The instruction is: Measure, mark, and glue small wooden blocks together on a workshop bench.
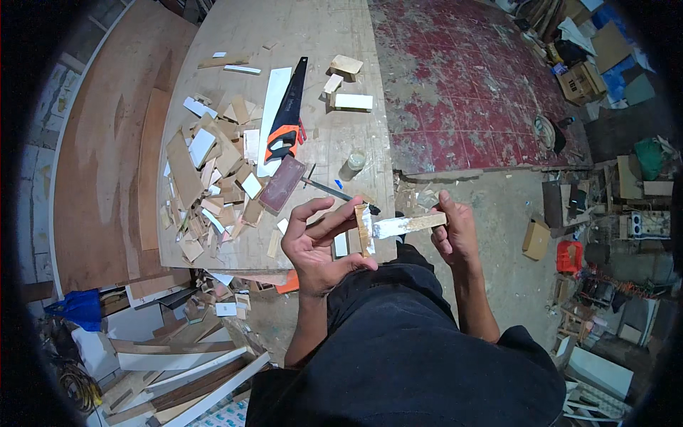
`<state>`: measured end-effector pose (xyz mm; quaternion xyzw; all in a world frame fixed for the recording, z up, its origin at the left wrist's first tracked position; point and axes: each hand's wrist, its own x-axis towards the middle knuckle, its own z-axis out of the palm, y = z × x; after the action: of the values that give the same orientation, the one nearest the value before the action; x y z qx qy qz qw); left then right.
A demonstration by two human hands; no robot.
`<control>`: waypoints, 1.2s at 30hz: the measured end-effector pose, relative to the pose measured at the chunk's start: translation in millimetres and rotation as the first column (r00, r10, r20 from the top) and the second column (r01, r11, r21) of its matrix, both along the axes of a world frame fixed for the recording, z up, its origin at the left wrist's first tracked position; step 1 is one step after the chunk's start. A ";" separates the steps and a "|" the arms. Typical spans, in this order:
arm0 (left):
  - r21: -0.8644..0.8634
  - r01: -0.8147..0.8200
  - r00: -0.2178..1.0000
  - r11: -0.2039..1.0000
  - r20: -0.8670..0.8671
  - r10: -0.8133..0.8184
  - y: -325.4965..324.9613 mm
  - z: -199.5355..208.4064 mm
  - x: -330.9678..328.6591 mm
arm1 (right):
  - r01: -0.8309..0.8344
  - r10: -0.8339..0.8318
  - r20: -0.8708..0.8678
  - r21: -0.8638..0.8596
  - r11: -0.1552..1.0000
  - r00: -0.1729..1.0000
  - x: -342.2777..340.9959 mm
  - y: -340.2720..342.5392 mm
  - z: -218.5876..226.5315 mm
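Observation:
Above my lap, my left hand (pixel 320 245) grips a small wood block (pixel 363 229) between thumb and fingers. White paste, perhaps glue, coats the block's right side. My right hand (pixel 459 231) pinches the far end of a narrow wood strip (pixel 421 223), held roughly level. The strip's left end is smeared with the same white and meets the block's coated side; whether they touch or are just apart, I cannot tell. A glass jar (pixel 352 164) stands on the plywood table (pixel 331 32) beyond my hands.
On the table lie a handsaw (pixel 288 110) with an orange and black handle, a brown rectangular block (pixel 283 183) and a heap of wood offcuts (pixel 206 160). A red, worn surface (pixel 462 85) adjoins on the right. Boards (pixel 178 359) are piled at lower left.

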<state>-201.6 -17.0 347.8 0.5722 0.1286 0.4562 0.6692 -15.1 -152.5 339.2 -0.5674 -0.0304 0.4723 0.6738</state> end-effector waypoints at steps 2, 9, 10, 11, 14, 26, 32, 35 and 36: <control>-0.016 -0.006 1.000 1.000 -0.006 0.006 -0.5 0.7 -0.7 | 0.004 -0.004 -0.015 0.028 1.000 1.000 2.1 -2.6 -0.3; -0.036 -0.006 1.000 0.999 0.004 0.006 -0.2 5.1 1.0 | -0.113 0.112 -0.025 -0.018 0.993 0.993 -1.2 1.9 1.2; -0.018 -0.005 1.000 1.000 0.003 0.005 1.0 5.1 1.2 | -0.099 0.098 -0.046 -0.034 0.994 0.994 -0.4 1.7 -0.4; -0.016 -0.004 1.000 1.000 0.003 0.004 2.3 4.1 1.4 | -0.087 0.083 -0.067 -0.050 0.995 0.994 0.8 1.7 -2.2; 0.016 0.005 1.000 1.000 -0.023 -0.005 4.9 0.6 1.3 | -0.049 0.049 -0.121 0.000 0.999 0.991 6.3 -1.4 -7.7; -0.063 -0.025 0.996 0.998 -0.091 0.019 9.3 -8.4 1.0 | -0.032 0.026 -0.154 -0.037 0.999 0.988 9.5 7.7 -10.9; -0.005 -0.020 0.998 1.000 -0.051 0.020 11.4 -6.4 3.3 | -0.122 0.113 -0.118 -0.073 0.990 0.987 8.8 18.2 -16.0; -0.003 -0.037 0.998 0.999 -0.057 0.036 11.2 -6.3 -0.1 | -0.046 0.039 -0.098 -0.073 0.996 0.994 19.4 18.7 -26.1; -0.001 -0.042 0.996 0.999 -0.078 0.041 11.6 -7.8 -2.9 | -0.029 0.025 -0.138 -0.030 0.999 0.990 23.3 18.4 -28.5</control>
<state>-204.5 -5.3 340.0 0.5860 0.1668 0.4472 0.6548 8.2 -134.1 310.7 -0.5437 0.0162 0.5198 0.6587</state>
